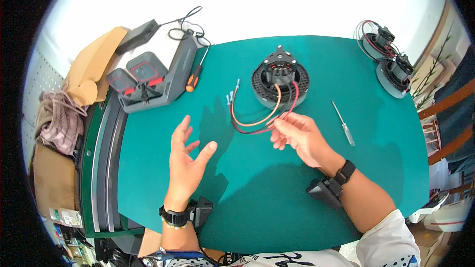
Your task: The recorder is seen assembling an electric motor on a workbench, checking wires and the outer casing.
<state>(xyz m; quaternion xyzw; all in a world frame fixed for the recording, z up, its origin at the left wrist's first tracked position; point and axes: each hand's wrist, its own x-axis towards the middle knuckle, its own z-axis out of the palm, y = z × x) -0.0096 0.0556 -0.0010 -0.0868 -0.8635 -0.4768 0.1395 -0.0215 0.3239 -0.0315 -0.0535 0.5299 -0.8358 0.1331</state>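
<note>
A round black motor (281, 76) with a three-armed bracket on top stands at the middle of the green table. Red, orange and black wires (252, 127) loop out from it toward the left, ending in metal connectors with pale sleeves. My right hand (303, 137) pinches these wires close in front of the motor. To the left, my left hand (189, 155) hovers over the table, holding nothing, its fingers apart and the thumb pointing right. Both wrists wear black straps with small boxes.
Right of my right hand lies a clear-handled screwdriver (349, 134). An orange-and-black screwdriver (193, 80) rests beside a grey case (175, 76) with cables at the far left. Two more wired motors (394, 76) stand at the back right. Cardboard (96, 64) leans beyond the left edge.
</note>
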